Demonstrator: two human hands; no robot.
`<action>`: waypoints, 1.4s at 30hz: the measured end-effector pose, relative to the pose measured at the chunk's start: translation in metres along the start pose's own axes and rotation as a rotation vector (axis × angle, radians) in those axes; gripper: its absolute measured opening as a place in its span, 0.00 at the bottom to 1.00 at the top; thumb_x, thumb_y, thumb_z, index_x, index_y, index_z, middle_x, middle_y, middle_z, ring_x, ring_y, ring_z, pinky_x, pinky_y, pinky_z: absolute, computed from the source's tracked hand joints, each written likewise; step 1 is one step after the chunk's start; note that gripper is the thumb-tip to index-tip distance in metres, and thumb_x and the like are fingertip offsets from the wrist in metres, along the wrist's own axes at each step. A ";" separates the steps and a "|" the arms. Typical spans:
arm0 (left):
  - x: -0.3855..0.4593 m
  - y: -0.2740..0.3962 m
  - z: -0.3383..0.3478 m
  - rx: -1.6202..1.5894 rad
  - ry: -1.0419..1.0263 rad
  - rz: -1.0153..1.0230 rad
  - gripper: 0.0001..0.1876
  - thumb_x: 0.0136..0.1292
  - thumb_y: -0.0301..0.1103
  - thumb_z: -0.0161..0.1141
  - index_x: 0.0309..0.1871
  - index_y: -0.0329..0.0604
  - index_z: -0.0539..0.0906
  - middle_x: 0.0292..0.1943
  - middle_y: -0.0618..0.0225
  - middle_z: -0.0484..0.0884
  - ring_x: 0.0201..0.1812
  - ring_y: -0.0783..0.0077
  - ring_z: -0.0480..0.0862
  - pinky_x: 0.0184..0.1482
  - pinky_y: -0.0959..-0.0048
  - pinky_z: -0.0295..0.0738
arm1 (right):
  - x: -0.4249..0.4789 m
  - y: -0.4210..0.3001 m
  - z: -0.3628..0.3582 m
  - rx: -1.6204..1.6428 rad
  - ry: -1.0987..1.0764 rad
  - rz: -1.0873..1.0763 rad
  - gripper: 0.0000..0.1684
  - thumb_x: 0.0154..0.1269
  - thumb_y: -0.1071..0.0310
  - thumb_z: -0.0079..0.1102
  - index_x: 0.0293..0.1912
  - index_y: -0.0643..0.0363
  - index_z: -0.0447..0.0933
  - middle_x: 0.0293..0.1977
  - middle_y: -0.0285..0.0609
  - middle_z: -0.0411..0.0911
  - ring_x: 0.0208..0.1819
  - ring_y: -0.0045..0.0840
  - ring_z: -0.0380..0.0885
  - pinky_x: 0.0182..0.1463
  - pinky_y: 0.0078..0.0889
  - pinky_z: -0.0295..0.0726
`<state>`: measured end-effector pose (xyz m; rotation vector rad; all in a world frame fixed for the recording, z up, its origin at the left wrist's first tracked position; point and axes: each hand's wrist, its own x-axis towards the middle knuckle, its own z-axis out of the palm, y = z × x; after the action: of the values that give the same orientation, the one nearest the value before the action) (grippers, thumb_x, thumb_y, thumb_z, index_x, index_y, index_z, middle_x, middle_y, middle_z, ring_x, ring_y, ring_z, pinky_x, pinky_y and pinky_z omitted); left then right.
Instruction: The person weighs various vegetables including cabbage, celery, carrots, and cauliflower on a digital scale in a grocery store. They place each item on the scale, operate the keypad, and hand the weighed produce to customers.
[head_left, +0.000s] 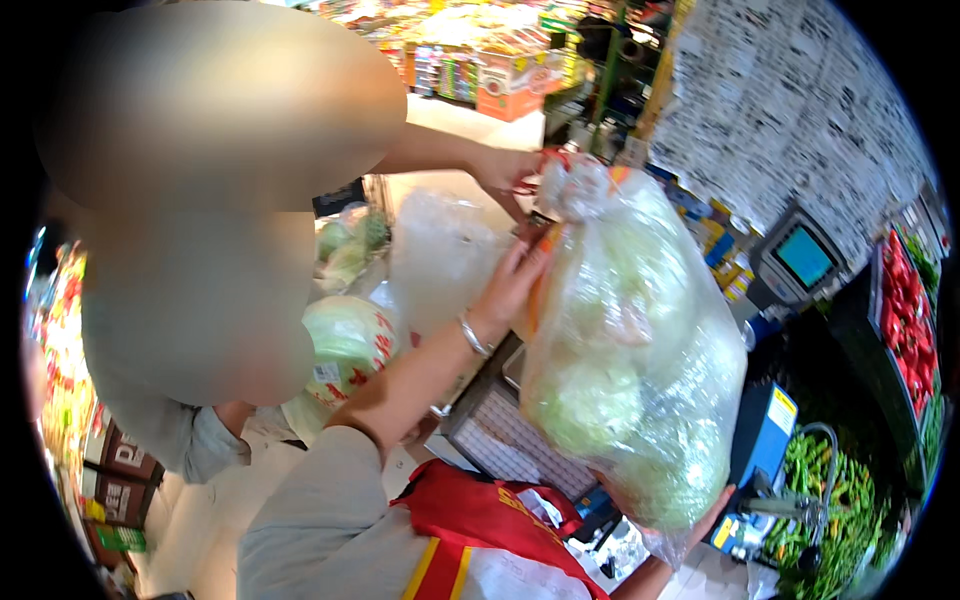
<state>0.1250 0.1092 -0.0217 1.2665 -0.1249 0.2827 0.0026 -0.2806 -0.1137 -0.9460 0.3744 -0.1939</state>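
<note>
A large clear plastic bag (637, 337) of pale green heads, which look like cabbages or lettuce, hangs in front of me. My left hand (521, 266), with a bracelet at the wrist, grips the bag's upper side near an orange stripe. Below, my right hand (705, 517) holds the bag's bottom end, partly hidden behind it. Another person's hand (506, 172) is at the knotted top, by the red ties (551, 159). Behind the bag sits a scale's key panel (510, 442), partly covered.
A bagged cabbage (349, 337) with red print lies beside the other person (202, 300). A scale display (802, 255) stands at right. Beyond are red peppers (904, 322), green chillies (832, 480) and a blue device (765, 427). Cartons (120, 495) stand at lower left.
</note>
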 end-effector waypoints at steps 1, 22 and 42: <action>-0.003 -0.012 -0.007 0.019 0.005 -0.010 0.20 0.67 0.37 0.47 0.58 0.37 0.65 0.49 0.71 0.72 0.51 0.80 0.70 0.55 0.77 0.65 | 0.001 0.003 0.004 -0.025 0.007 -0.018 0.39 0.65 0.38 0.35 0.61 0.62 0.59 0.59 0.45 0.61 0.56 0.32 0.63 0.60 0.34 0.60; -0.102 -0.049 -0.011 0.061 0.011 0.111 0.32 0.68 0.45 0.42 0.69 0.40 0.45 0.69 0.65 0.46 0.70 0.70 0.44 0.68 0.70 0.42 | -0.002 0.020 0.034 -0.411 0.074 -0.177 0.36 0.67 0.46 0.37 0.63 0.65 0.55 0.62 0.45 0.57 0.62 0.30 0.57 0.66 0.32 0.51; -0.432 -0.001 -0.125 -0.606 1.015 -0.189 0.26 0.65 0.52 0.38 0.61 0.49 0.63 0.62 0.57 0.62 0.65 0.52 0.58 0.57 0.37 0.57 | -0.069 0.086 0.208 -0.375 -0.994 -0.168 0.43 0.57 0.39 0.50 0.63 0.58 0.56 0.62 0.49 0.58 0.65 0.36 0.54 0.66 0.42 0.51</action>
<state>-0.2966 0.1674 -0.1670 0.4247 0.7266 0.6351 0.0209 -0.0529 -0.0587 -1.3184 -0.6072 0.2126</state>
